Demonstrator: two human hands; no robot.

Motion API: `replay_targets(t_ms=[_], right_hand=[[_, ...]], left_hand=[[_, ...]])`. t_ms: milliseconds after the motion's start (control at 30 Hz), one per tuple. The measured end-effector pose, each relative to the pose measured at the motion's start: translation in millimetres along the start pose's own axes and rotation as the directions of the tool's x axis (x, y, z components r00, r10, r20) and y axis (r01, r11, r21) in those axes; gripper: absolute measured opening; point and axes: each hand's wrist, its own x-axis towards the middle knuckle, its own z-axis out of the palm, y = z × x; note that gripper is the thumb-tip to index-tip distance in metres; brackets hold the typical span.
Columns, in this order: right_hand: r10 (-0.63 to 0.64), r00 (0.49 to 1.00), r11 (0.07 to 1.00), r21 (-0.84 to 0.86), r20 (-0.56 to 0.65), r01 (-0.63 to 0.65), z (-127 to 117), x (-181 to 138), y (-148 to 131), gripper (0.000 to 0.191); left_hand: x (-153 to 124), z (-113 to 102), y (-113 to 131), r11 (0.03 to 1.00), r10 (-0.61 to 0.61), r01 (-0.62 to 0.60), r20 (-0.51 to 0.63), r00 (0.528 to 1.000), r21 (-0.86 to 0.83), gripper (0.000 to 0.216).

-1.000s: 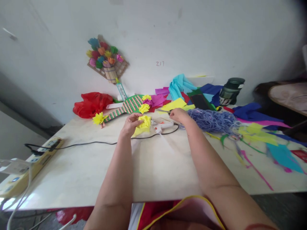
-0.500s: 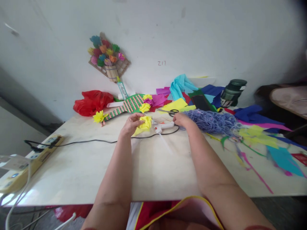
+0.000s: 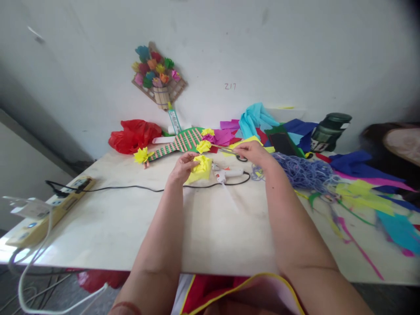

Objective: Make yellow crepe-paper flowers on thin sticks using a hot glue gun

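- Pinching a crumpled yellow paper flower (image 3: 201, 168), the left hand (image 3: 184, 167) held it just above the table (image 3: 131, 223), fingers closed on its near-left edge.
- Just right of the flower lay a white glue gun (image 3: 228, 174), its black cord (image 3: 138, 189) trailing left to a power strip (image 3: 49, 210) at the table's edge.
- Beyond the flower and to its right, the right hand (image 3: 254, 152) gripped the scissors (image 3: 231, 152), fingers curled over the handles.
- Right of the flower, past that hand, sat a heap of purple yarn (image 3: 303, 170), with loose coloured paper sheets (image 3: 361, 188) around it.
- Behind the flower lay a green striped woven piece (image 3: 182, 142) bearing more paper flowers, and left of it a red plastic bag (image 3: 134, 134).
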Motion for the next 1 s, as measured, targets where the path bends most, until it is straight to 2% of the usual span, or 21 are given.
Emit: replay_targets(t_ms=[133,433,1000], right_hand=[[-0.039,0.999,0.998,0.045,0.012,0.039,-8.6,-4.6,-23.4,0.027],[0.048,0.998,0.983,-0.175,-0.028,-0.053,-13.3,-8.5,-47.3,0.015],[0.041,0.999,0.969,-0.242,-0.025,-0.046,-4.7,-3.5,-43.2,0.015]], left_hand=[[-2.0,3.3,3.3,1.0,0.001,-0.001,-0.035,0.999,-0.013,0.034],[-0.7,0.1,1.6,1.0,0.021,-0.021,-0.042,0.999,-0.007,0.033],[-0.3,0.0,0.9,1.0,0.022,-0.022,-0.03,0.999,-0.015,0.033]])
